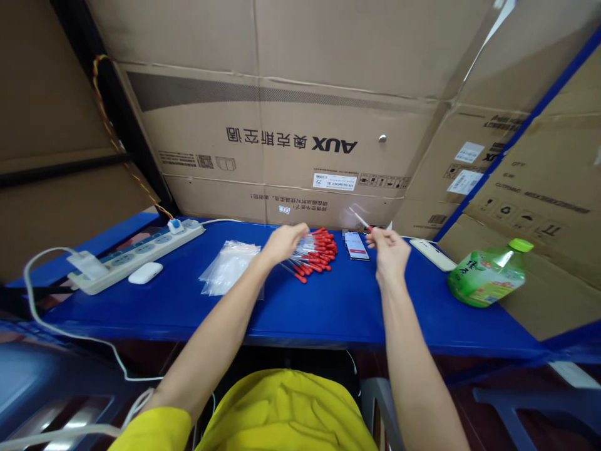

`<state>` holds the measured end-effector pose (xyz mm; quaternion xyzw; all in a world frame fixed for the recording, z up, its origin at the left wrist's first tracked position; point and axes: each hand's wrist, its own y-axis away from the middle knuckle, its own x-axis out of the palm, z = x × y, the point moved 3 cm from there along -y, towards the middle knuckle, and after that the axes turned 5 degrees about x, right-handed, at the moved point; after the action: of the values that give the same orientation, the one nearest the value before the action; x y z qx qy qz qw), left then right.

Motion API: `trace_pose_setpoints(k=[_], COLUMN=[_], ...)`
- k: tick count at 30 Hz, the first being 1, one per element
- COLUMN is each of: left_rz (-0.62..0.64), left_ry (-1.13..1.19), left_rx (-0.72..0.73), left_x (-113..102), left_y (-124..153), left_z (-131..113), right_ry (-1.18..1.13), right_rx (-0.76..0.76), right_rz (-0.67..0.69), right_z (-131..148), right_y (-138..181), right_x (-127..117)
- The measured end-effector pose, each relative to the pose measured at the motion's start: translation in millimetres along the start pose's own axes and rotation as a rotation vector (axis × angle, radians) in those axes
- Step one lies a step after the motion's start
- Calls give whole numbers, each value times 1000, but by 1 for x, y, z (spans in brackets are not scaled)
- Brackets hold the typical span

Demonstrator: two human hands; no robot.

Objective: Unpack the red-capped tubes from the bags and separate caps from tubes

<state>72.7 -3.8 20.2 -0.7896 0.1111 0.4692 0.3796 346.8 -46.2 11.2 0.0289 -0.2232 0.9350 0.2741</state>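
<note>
A pile of thin clear tubes with red caps [318, 252] lies on the blue table [323, 307] in the middle. My left hand [283, 242] reaches onto the left side of the pile, fingers curled over the tubes. My right hand [389, 249] is raised just right of the pile and pinches one clear tube with a red end [362, 220], which points up and to the left. A phone [356, 245] with a lit screen lies between the pile and my right hand.
A stack of clear plastic bags [228, 268] lies left of the pile. Farther left are a white power strip [136, 254] and a small white case [145, 272]. A green bottle [489, 274] lies on its side at right, beside a white remote-like object [432, 254]. Cardboard boxes [300, 138] wall the back.
</note>
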Motion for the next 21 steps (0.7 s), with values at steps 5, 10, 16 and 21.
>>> trace_pose_setpoints(k=[5,10,16,21], left_rz=[-250,-309,-539,-662], left_ry=[212,661,939,1297], left_rx=[-107,-44,-233,-379], left_x=[-10,13,31,33], left_y=[1,-7,-4,-3], left_z=[12,-20,-4,2], right_ry=[6,175,394,497], right_rx=[-178,-404,-594,-584], right_rz=[190,442,504,516], right_z=[35,30,-15,-21], right_y=[-36,-10,27,30], right_x=[21,83,97,88])
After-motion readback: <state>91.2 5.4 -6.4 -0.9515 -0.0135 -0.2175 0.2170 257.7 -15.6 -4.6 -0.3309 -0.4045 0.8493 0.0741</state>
